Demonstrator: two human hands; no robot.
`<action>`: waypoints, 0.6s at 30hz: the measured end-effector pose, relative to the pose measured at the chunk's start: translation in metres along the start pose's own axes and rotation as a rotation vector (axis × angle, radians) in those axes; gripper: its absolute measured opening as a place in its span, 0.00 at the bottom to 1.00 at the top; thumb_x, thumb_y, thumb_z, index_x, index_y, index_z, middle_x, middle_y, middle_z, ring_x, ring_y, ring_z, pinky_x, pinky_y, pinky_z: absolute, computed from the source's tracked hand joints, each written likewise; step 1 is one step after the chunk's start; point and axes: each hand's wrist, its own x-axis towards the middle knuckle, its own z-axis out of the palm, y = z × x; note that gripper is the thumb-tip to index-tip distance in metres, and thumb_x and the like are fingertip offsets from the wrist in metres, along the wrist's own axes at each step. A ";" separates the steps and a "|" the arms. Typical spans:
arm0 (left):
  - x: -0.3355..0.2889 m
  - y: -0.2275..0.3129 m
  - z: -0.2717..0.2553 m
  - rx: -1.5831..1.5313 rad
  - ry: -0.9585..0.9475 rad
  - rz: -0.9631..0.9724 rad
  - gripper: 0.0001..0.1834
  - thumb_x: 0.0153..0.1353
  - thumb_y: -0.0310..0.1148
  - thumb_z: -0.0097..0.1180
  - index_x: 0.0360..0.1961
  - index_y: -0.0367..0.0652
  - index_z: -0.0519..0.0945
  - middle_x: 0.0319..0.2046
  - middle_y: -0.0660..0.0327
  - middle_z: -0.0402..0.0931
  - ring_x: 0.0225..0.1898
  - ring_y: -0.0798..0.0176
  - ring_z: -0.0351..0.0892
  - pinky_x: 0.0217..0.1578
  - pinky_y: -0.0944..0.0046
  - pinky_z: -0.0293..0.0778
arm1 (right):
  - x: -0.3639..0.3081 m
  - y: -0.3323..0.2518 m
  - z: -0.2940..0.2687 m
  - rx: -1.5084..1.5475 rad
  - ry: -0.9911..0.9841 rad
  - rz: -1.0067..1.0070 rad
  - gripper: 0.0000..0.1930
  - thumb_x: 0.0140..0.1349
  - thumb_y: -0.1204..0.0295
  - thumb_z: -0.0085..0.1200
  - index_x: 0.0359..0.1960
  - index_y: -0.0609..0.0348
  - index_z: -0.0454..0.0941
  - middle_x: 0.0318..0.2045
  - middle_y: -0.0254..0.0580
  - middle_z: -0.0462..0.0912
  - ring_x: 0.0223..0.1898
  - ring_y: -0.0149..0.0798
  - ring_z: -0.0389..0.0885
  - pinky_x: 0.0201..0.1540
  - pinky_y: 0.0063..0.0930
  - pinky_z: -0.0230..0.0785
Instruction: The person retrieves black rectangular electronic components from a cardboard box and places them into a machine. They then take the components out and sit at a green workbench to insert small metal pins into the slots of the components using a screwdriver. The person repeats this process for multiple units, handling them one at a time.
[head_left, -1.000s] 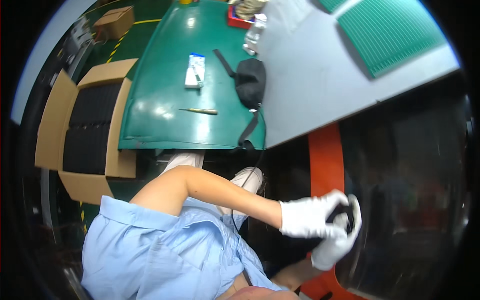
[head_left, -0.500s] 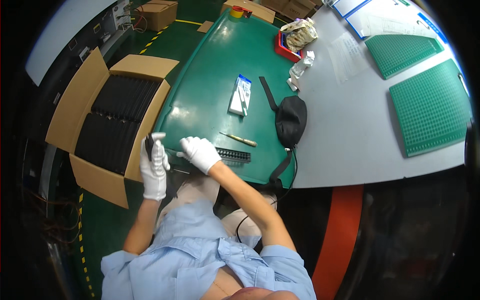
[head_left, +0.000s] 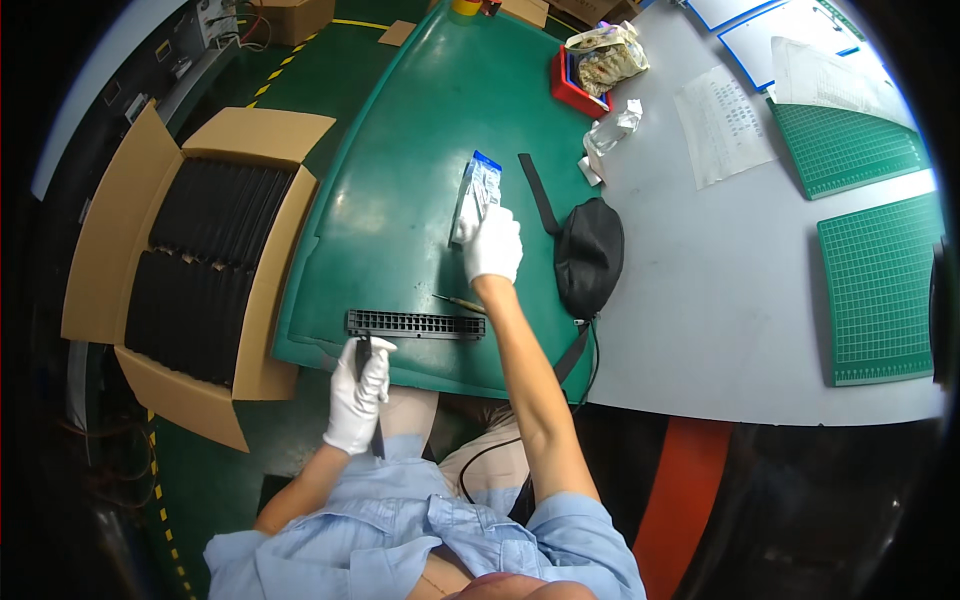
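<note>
1. While the person is sitting at the green desk (head_left: 400,200), the right hand (head_left: 492,243) is reaching far forward, arm stretched out, and resting on a small blue-and-white packet (head_left: 476,193); the gloved fingers are lying over its near end, but whether they are pinching it or only touching it cannot be told.
2. The left hand (head_left: 358,395) is staying low at the desk's near edge, its fingers curling tight around a small dark part (head_left: 363,352), seemingly keeping it ready beside the strip.
3. A long black slotted strip (head_left: 415,324) is lying flat along the near edge, just beyond the left hand, within easy reach of both hands.
4. A thin pencil-like tool (head_left: 458,302) is lying between the strip and the right wrist.
5. A black pouch (head_left: 588,255) with its strap is sitting just right of the right hand, straddling the seam with the grey desk (head_left: 720,300).
6. An open carton (head_left: 190,270) of black parts is standing on the floor at the person's left, seemingly as stock near the left hand.
7. A red tray (head_left: 562,85), crumpled wrap, paper sheets and two green mats (head_left: 880,290) are lying well apart from both hands.
</note>
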 end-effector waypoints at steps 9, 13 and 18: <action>0.009 -0.014 0.011 0.007 -0.100 -0.132 0.21 0.71 0.49 0.56 0.47 0.40 0.76 0.25 0.71 0.65 0.22 0.78 0.64 0.24 0.74 0.65 | 0.038 0.025 0.016 0.080 -0.313 0.360 0.23 0.61 0.57 0.62 0.47 0.65 0.76 0.47 0.61 0.80 0.51 0.60 0.81 0.54 0.47 0.74; 0.015 -0.012 0.012 -0.023 -0.052 -0.123 0.17 0.69 0.45 0.60 0.44 0.42 0.76 0.26 0.72 0.67 0.24 0.79 0.64 0.25 0.75 0.64 | 0.030 0.051 0.006 0.018 -0.004 0.118 0.23 0.63 0.59 0.60 0.52 0.62 0.73 0.50 0.61 0.73 0.49 0.62 0.79 0.51 0.50 0.74; 0.016 -0.010 0.018 0.012 -0.042 -0.152 0.11 0.65 0.34 0.67 0.38 0.44 0.76 0.30 0.72 0.72 0.31 0.79 0.67 0.32 0.75 0.65 | 0.047 0.031 0.003 0.083 -0.183 0.133 0.28 0.56 0.54 0.67 0.48 0.67 0.77 0.47 0.62 0.80 0.51 0.60 0.80 0.52 0.46 0.75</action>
